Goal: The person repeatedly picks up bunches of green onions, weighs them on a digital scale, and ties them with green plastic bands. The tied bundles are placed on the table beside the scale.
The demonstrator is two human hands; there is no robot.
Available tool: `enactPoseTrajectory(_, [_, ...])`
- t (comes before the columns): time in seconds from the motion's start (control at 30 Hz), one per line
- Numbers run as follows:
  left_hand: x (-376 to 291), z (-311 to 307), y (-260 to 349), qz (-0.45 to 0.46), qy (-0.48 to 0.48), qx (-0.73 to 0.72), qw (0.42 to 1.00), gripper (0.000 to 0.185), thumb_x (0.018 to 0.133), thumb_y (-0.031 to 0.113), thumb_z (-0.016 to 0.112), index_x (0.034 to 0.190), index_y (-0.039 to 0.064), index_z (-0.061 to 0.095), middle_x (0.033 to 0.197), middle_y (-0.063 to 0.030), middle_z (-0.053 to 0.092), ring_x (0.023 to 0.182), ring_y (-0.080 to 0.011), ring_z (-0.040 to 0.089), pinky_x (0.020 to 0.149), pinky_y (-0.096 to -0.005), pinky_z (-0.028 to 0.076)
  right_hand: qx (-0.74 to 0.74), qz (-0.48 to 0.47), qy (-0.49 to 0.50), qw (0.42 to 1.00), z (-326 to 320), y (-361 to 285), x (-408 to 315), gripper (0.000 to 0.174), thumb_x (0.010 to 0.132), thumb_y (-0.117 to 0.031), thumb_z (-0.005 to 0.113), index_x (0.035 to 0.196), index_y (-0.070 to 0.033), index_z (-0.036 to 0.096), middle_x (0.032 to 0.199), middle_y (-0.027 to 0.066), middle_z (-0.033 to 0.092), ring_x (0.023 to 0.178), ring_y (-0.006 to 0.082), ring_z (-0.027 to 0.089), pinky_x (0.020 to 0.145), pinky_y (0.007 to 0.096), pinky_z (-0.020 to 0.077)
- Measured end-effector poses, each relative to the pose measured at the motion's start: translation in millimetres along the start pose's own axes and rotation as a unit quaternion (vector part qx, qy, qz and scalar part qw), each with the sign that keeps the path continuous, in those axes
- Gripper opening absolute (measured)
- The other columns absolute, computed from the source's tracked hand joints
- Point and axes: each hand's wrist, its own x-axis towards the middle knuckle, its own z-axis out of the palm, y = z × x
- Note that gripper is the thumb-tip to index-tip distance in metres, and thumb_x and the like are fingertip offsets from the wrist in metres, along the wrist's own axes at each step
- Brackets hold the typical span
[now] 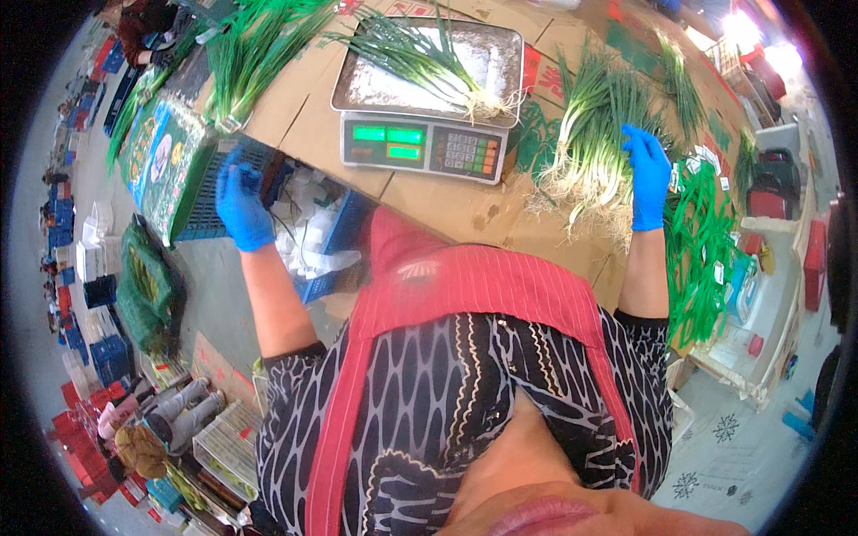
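Observation:
My left hand [245,204], in a blue glove, is raised beside a blue plastic crate [206,184]; its loosely bent fingers are blurred and no held thing shows. In a matching glove, my right hand [649,175] is at the right side of a pile of spring onions [596,127], fingers bent toward it. Contact with the stalks cannot be made out. A bunch of spring onions [429,67] lies on the metal pan of a digital scale [422,147], roots toward the right. The scale's green displays are lit.
Flattened cardboard [462,214] covers the table. Green tag straps [700,248] hang by its right edge. More long green onions [261,60] lie at upper left, above a printed bag [161,161]. A blue crate [328,261] with white plastic stands below the table edge. Another person [137,33] is at upper left.

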Motion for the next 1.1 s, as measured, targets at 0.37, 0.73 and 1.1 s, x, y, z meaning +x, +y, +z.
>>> enactPoseTrajectory(0.37, [-27,90,-18,-0.017,-0.143,0.087,0.986,0.028,0.094,0.011,0.054,0.119,0.000,0.062,0.100,-0.0062,0.066,0.092,-0.0115,0.059,0.083,-0.0255,0.048,-0.018,-0.109,-0.174,0.979,122,-21,8,0.023,0.089,-0.022,0.061,0.106,-0.009,0.070,0.097,0.0099,0.070,0.086,0.0191,0.066,0.077,0.0305,0.0502])
enactPoseTrajectory(0.73, [-44,246,-93,0.289,-0.408,0.412,0.762,0.038,0.083,0.022,0.065,0.118,0.009,0.060,0.110,-0.0171,0.060,0.105,-0.0371,0.054,0.091,-0.0439,0.043,-0.337,-0.175,-0.301,0.875,181,-19,44,0.031,0.083,-0.024,0.058,0.111,-0.013,0.065,0.104,0.0167,0.066,0.096,0.0346,0.064,0.083,0.0423,0.0512])
enactPoseTrajectory(1.1, [-41,257,-88,-0.128,-0.333,0.171,0.918,0.029,0.091,0.027,0.064,0.102,0.001,0.067,0.086,-0.0046,0.067,0.071,-0.0096,0.058,0.061,-0.0250,0.046,-0.071,-0.076,-0.295,0.950,174,-39,34,0.029,0.080,-0.028,0.062,0.096,-0.004,0.068,0.092,0.0194,0.067,0.085,0.0320,0.066,0.077,0.0395,0.0505])
